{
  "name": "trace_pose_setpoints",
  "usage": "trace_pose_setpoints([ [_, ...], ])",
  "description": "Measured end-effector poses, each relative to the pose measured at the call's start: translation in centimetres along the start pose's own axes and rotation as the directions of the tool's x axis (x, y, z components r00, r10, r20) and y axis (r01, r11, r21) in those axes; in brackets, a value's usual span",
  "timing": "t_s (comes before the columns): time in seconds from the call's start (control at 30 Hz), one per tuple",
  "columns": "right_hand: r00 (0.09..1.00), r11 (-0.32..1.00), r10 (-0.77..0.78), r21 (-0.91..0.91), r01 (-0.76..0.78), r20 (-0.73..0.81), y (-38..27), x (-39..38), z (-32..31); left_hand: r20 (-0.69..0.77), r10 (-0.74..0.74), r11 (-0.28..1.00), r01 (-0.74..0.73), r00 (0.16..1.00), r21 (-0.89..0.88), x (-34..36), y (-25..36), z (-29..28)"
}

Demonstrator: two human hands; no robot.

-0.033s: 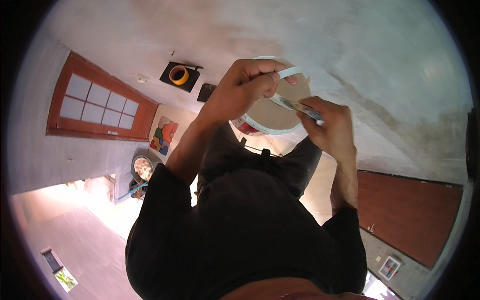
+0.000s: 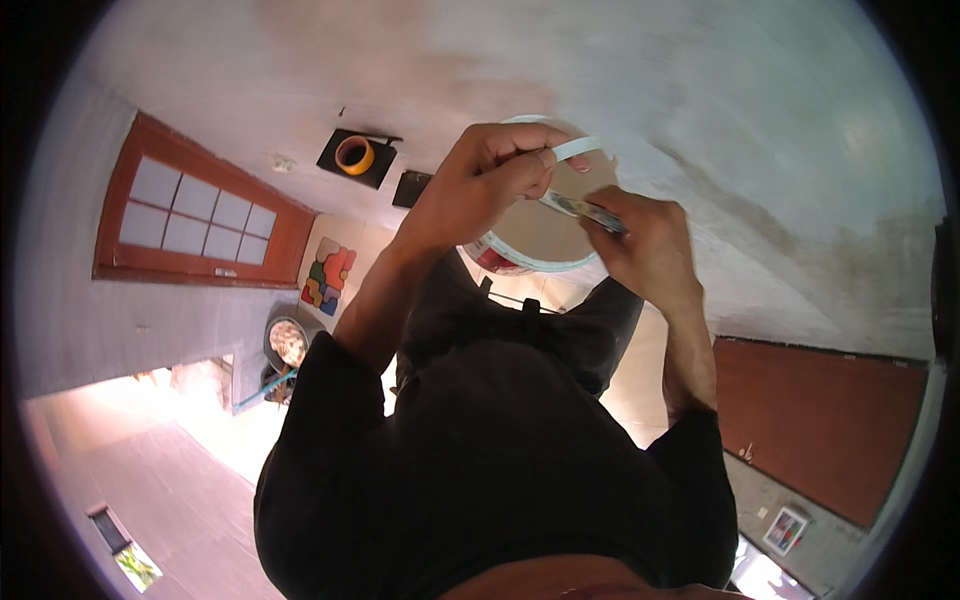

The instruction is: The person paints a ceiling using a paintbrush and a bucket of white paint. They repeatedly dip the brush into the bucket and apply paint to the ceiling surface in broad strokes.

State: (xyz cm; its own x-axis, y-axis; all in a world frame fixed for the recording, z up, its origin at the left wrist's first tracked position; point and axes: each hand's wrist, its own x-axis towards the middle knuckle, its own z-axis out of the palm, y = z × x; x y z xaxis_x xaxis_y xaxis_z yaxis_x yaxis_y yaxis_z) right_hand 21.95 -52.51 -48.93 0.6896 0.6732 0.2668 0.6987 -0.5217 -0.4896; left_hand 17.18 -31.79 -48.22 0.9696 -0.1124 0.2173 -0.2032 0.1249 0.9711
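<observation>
A round bucket (image 2: 540,263) with a pale rim and a beige inside stands below my hands, red marking on its outer side. My left hand (image 2: 490,180) is closed over the bucket, thumb and fingers pinching a thin white strip (image 2: 577,147) that sticks out to the right. From the right, my right hand (image 2: 650,240) is wrapped round a slim, flat tool with a patterned surface (image 2: 598,213). This tool points left toward the fingers of my left hand. Its exact kind is too blurred to tell, and the bucket's upper left is hidden behind my left hand.
A grey, stained wall (image 2: 780,130) rises ahead. On it, a dark shelf (image 2: 375,178) carries an orange tape roll (image 2: 355,154). A reddish window frame (image 2: 118,250) and a bucket (image 2: 287,340) are at left; a brown door (image 2: 820,420) is at right.
My right hand has shifted slightly left with the tool, closer to my left hand. The left hand keeps its pinch on the white strip.
</observation>
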Motion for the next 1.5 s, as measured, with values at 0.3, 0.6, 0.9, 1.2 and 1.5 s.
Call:
trace_pose_setpoints([
  [0.3,0.993,0.963,-0.038,-0.26,0.065,0.109,2.4,0.7,3.5,0.066,-0.08,0.992,0.086,0.995,-0.092,0.0,-0.5,2.0],
  [0.6,0.995,0.99,-0.052,-0.135,0.041,-0.08,3.0,-1.4,2.3,-0.115,-0.083,0.994,0.074,0.99,-0.084,-0.5,-2.6,2.9],
  [0.9,0.998,0.985,-0.017,-0.17,0.006,-0.067,2.3,-1.9,2.1,-0.034,-0.085,0.987,0.08,0.996,-0.14,0.6,-3.0,2.4],
  [1.2,0.945,0.988,0.034,-0.131,-0.081,-0.326,0.6,-3.4,-0.3,-0.078,-0.109,0.988,0.099,0.991,-0.12,0.6,-2.1,2.6],
  [1.5,0.936,0.974,0.163,0.202,-0.103,-0.311,2.2,-4.3,-1.7,-0.001,-0.059,0.979,0.058,0.998,-0.194,0.5,-2.7,1.9],
])
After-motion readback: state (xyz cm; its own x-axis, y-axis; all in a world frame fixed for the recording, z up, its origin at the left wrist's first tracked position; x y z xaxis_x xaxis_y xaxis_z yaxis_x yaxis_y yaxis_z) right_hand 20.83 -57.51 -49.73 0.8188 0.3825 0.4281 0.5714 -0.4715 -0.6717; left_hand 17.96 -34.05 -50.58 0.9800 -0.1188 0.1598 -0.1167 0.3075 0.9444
